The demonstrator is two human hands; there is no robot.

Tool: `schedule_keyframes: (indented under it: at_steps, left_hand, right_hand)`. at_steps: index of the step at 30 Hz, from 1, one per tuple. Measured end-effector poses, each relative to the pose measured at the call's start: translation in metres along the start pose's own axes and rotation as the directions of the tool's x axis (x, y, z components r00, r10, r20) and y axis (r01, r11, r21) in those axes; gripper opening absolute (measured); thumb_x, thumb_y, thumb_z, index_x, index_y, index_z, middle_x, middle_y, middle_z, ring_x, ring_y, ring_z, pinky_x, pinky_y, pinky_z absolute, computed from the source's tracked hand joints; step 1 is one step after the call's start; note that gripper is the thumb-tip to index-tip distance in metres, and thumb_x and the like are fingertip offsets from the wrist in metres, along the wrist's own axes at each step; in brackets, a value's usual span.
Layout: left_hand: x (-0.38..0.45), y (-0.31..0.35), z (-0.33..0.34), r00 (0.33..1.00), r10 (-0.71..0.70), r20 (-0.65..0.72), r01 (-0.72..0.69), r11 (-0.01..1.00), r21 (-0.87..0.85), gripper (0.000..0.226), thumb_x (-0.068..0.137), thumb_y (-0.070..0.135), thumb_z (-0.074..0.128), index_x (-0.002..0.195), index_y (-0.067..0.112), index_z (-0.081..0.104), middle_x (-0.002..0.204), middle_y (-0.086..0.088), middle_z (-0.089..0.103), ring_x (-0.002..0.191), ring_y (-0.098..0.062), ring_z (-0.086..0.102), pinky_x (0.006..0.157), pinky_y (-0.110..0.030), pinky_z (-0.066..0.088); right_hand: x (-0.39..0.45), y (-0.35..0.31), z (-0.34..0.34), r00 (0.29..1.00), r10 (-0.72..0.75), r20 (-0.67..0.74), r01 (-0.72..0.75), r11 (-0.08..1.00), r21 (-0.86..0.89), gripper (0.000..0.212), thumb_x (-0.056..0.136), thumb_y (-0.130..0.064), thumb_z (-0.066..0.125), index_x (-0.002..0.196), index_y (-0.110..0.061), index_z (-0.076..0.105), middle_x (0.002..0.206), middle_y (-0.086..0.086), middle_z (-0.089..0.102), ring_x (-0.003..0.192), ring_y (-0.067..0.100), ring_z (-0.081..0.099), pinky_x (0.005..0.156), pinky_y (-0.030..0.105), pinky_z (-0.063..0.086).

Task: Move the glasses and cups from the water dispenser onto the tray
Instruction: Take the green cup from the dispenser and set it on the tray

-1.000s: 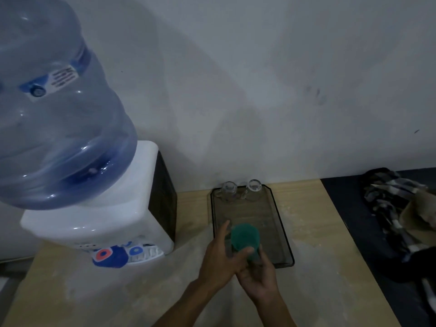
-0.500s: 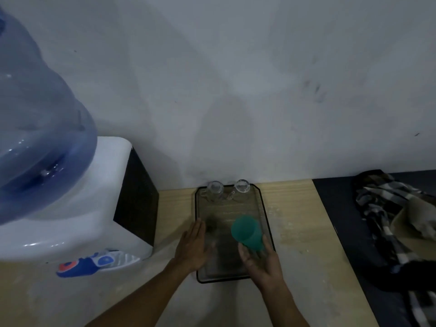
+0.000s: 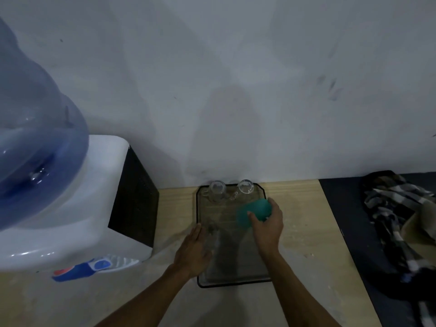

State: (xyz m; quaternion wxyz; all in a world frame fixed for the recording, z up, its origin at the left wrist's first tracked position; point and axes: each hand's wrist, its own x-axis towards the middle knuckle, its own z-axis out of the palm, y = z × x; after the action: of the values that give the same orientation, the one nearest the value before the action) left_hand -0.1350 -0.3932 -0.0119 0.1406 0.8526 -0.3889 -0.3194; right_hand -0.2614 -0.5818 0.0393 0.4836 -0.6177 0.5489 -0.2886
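A dark see-through tray (image 3: 233,280) lies on the wooden table against the wall. Two clear glasses stand at its far end, one on the left (image 3: 217,190) and one on the right (image 3: 245,187). My right hand (image 3: 267,226) grips a green cup (image 3: 253,212), tilted on its side, over the tray's right half. My left hand (image 3: 193,252) lies flat with fingers apart on the tray's left edge, holding nothing. The white water dispenser (image 3: 70,208) with its blue bottle (image 3: 35,142) stands at the left.
Red and blue taps (image 3: 80,271) jut from the dispenser's front. A checked cloth (image 3: 398,213) lies on a dark surface (image 3: 339,204) to the right of the table. The wall runs right behind the tray.
My left hand let go of the green cup and came down on the tray's left edge. My right hand carried the cup farther over the tray and tipped it.
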Motion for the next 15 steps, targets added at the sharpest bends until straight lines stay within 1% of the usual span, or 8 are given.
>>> schedule_keyframes:
  at_steps: [2, 4, 5, 7, 9, 10, 11, 15]
  left_hand:
    - [0.001, -0.001, 0.0, 1.0, -0.001, 0.005, 0.001, 1.0, -0.023, 0.085, 0.098, 0.049, 0.053, 0.162, 0.023, 0.002, 0.17, 0.001, -0.004, 0.156, -0.017, 0.001, 0.122, -0.027, 0.008]
    - [0.001, -0.002, 0.0, 1.0, -0.009, 0.003, 0.009, 0.999, -0.037, 0.085, 0.098, 0.049, 0.053, 0.162, 0.024, 0.003, 0.17, 0.003, -0.005, 0.156, -0.017, 0.002, 0.123, -0.029, 0.009]
    - [0.001, -0.001, 0.0, 1.0, -0.013, -0.001, 0.013, 0.999, -0.04, 0.085, 0.098, 0.049, 0.054, 0.162, 0.024, 0.003, 0.17, 0.004, -0.005, 0.156, -0.017, 0.002, 0.124, -0.03, 0.011]
    - [0.001, -0.001, 0.001, 1.0, -0.019, -0.007, 0.018, 0.999, -0.044, 0.086, 0.098, 0.049, 0.054, 0.162, 0.024, 0.003, 0.17, 0.004, -0.006, 0.156, -0.017, 0.001, 0.125, -0.03, 0.01]
    - [0.001, 0.0, 0.002, 1.0, -0.027, -0.007, 0.027, 0.999, -0.043, 0.086, 0.098, 0.049, 0.055, 0.162, 0.024, 0.004, 0.17, 0.004, -0.007, 0.156, -0.016, 0.0, 0.125, -0.031, 0.009]
    - [0.001, 0.001, 0.002, 0.999, -0.033, -0.006, 0.032, 0.998, -0.047, 0.086, 0.097, 0.049, 0.056, 0.162, 0.025, 0.004, 0.17, 0.005, -0.007, 0.156, -0.016, 0.0, 0.125, -0.032, 0.01]
    - [0.001, 0.001, 0.002, 0.999, -0.039, -0.006, 0.039, 0.998, -0.054, 0.087, 0.097, 0.049, 0.056, 0.162, 0.026, 0.004, 0.17, 0.006, -0.007, 0.156, -0.016, 0.0, 0.125, -0.033, 0.011]
    - [0.002, 0.001, 0.002, 0.999, -0.054, 0.002, 0.054, 0.996, -0.076, 0.09, 0.094, 0.049, 0.059, 0.161, 0.03, 0.002, 0.169, 0.009, -0.006, 0.156, -0.018, 0.005, 0.126, -0.036, 0.016]
  right_hand:
    - [0.004, -0.003, 0.003, 0.992, -0.093, 0.081, 0.106, 0.978, -0.177, 0.075, 0.085, -0.011, 0.081, 0.149, -0.014, 0.044, 0.143, 0.009, 0.047, 0.117, 0.012, 0.048, 0.099, 0.027, 0.047]
    - [0.007, -0.003, 0.005, 0.975, -0.153, 0.164, 0.194, 0.94, -0.281, 0.074, 0.086, -0.012, 0.08, 0.149, -0.015, 0.042, 0.142, 0.008, 0.044, 0.113, 0.011, 0.048, 0.099, 0.022, 0.041]
    - [0.009, -0.001, 0.007, 0.965, -0.173, 0.197, 0.228, 0.923, -0.31, 0.073, 0.086, -0.013, 0.081, 0.147, -0.017, 0.041, 0.142, 0.007, 0.042, 0.114, 0.013, 0.051, 0.099, 0.022, 0.041]
    - [0.014, 0.008, 0.013, 0.95, -0.182, 0.254, 0.266, 0.897, -0.354, 0.075, 0.084, -0.014, 0.081, 0.146, -0.021, 0.039, 0.143, 0.006, 0.04, 0.12, 0.02, 0.057, 0.102, 0.026, 0.046]
    - [0.02, 0.017, 0.018, 0.945, -0.157, 0.287, 0.268, 0.874, -0.405, 0.081, 0.083, -0.014, 0.082, 0.148, -0.025, 0.035, 0.146, 0.006, 0.038, 0.126, 0.026, 0.057, 0.106, 0.039, 0.053]
    - [0.022, 0.02, 0.02, 0.946, -0.141, 0.291, 0.258, 0.87, -0.419, 0.084, 0.082, -0.014, 0.082, 0.149, -0.027, 0.033, 0.147, 0.007, 0.037, 0.128, 0.028, 0.056, 0.106, 0.046, 0.054]
    - [0.023, 0.022, 0.022, 0.948, -0.129, 0.292, 0.249, 0.871, -0.423, 0.085, 0.082, -0.014, 0.082, 0.149, -0.028, 0.032, 0.148, 0.007, 0.037, 0.129, 0.029, 0.056, 0.105, 0.05, 0.055]
    - [0.026, 0.025, 0.025, 0.942, -0.119, 0.312, 0.25, 0.87, -0.424, 0.083, 0.081, -0.014, 0.082, 0.145, -0.031, 0.032, 0.147, 0.01, 0.039, 0.129, 0.032, 0.055, 0.105, 0.052, 0.055]
